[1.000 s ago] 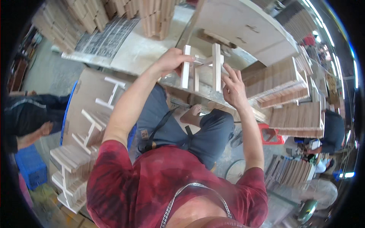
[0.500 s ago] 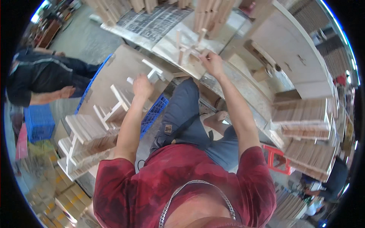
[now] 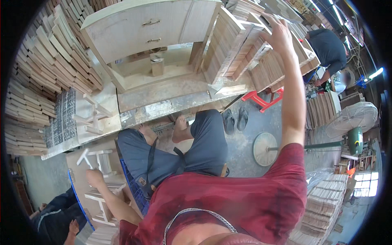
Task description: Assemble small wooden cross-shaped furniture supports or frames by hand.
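Observation:
My left hand [image 3: 94,178] is at the lower left, its fingers curled around a pale wooden frame [image 3: 84,157]. Only the T-shaped end of this frame shows beyond my fist. Far out to the right, my right hand [image 3: 281,36] reaches over stacked wooden boards [image 3: 261,51] with its fingers spread. Whether the fingertips touch the wood I cannot tell. A small upright wooden assembly [image 3: 94,116] stands by itself on the bench at left. More H-shaped wooden frames [image 3: 98,200] lie beside my left forearm.
A long workbench [image 3: 163,107] runs in front of my knees, bearing a cabinet-like box [image 3: 126,30] with two handles. Slats [image 3: 53,53] are piled at far left. A red plastic stool [image 3: 265,100], black sandals [image 3: 229,121] and a fan [image 3: 353,118] are at right. Two other people [image 3: 326,47] are nearby.
My body and view have turned right. My right hand has left the small assembly on the bench and moved to the stacked boards. My left hand stays with the pale frame.

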A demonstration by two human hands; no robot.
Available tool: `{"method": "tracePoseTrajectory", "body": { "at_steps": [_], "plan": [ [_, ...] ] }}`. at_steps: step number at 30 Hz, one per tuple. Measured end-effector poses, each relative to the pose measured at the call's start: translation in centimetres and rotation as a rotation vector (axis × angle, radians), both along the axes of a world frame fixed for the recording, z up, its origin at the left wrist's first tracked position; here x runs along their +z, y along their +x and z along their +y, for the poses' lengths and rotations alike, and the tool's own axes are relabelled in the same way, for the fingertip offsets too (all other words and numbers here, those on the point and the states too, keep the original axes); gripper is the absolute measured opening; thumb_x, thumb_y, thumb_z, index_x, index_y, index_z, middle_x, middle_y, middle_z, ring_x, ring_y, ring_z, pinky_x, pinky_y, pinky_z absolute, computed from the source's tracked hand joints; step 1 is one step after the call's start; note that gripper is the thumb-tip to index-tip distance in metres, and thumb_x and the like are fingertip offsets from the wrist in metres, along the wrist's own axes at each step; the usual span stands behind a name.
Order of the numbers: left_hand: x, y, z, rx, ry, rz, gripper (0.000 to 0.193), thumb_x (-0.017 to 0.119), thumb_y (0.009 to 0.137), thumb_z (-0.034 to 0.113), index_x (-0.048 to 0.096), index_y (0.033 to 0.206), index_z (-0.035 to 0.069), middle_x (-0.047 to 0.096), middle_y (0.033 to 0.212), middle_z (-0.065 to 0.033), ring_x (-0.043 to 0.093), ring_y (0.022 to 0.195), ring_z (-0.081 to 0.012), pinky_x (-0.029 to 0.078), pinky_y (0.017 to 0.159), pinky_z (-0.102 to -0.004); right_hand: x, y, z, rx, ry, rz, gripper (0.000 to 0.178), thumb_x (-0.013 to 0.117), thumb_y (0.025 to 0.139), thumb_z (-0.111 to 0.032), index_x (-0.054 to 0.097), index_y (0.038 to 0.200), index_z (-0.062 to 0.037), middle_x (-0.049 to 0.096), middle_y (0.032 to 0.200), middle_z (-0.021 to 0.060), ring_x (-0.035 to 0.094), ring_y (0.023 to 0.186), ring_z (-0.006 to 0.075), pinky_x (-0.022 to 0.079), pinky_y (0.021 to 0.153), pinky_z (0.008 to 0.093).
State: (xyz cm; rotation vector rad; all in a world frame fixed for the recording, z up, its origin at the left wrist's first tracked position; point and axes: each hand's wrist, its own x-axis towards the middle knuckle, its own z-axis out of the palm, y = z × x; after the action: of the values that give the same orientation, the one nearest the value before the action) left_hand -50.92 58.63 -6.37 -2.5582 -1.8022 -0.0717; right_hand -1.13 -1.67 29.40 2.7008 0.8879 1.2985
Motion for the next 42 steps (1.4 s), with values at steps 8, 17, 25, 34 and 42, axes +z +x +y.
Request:
{"method": "tracePoseTrajectory", "body": {
  "at_steps": [8, 17, 25, 34, 42],
  "plan": [
    [16.6, 3.1, -10.6, -0.091, 0.223, -1.297, 0.026, 0.053, 0.103, 0.017, 0.066, 0.102, -0.006, 0.07, 0.11, -0.0128, 0.063, 0.095, -0.0149, 0.05, 0.084, -0.0326, 1.1, 1.2, -2.2, 0.039, 0.134, 0.263, 0.027, 0.08, 0.077, -0.019, 0.071, 0.101, -0.011, 0.069, 0.095, 0.0142, 0.061, 0.102, 0.0329, 0.05, 0.087, 0.0416],
    [19.2, 10.3, -26.0, -1.312, -0.135, -1.075, 0.026, 0.081, 0.078, 0.015, 0.07, 0.099, 0.006, 0.073, 0.087, -0.0076, 0.069, 0.081, -0.0234, 0.037, 0.108, -0.0503, -18.6, -20.4, 8.5, 0.531, 0.436, 1.223, 0.026, 0.076, 0.085, -0.013, 0.067, 0.106, -0.0016, 0.069, 0.09, 0.0106, 0.064, 0.083, 0.0161, 0.052, 0.076, 0.0321],
    [13.9, 16.8, -24.1, -1.082, -1.122, -0.863, 0.024, 0.076, 0.086, 0.016, 0.073, 0.104, 0.001, 0.074, 0.087, -0.0099, 0.069, 0.077, -0.0169, 0.053, 0.08, -0.0316, -22.2, -23.3, 14.6, 0.704, 0.833, 1.622, 0.035, 0.077, 0.087, -0.012, 0.065, 0.117, 0.0027, 0.071, 0.096, 0.0033, 0.064, 0.086, 0.0119, 0.051, 0.078, 0.0268],
    [11.5, 20.8, -19.9, -0.838, -1.735, -0.79, 0.023, 0.074, 0.089, 0.012, 0.069, 0.105, -0.004, 0.073, 0.09, -0.0097, 0.068, 0.076, -0.0122, 0.054, 0.072, -0.0251, -24.2, -22.0, 17.8, 0.776, 1.06, 1.782, 0.021, 0.072, 0.089, -0.006, 0.067, 0.108, 0.0024, 0.069, 0.088, 0.003, 0.061, 0.076, 0.0074, 0.046, 0.068, 0.0217],
    [10.4, 26.1, -19.1, -0.48, -1.728, -1.109, 0.027, 0.066, 0.096, 0.016, 0.066, 0.116, -0.003, 0.072, 0.097, -0.0062, 0.069, 0.08, -0.0141, 0.054, 0.071, -0.029, -27.7, -15.9, 21.8, 0.774, 1.353, 1.501, 0.045, 0.046, 0.099, -0.033, 0.068, 0.082, 0.0025, 0.066, 0.067, 0.0101, 0.054, 0.054, 0.0114, 0.04, 0.052, 0.0254]
  ]
}}
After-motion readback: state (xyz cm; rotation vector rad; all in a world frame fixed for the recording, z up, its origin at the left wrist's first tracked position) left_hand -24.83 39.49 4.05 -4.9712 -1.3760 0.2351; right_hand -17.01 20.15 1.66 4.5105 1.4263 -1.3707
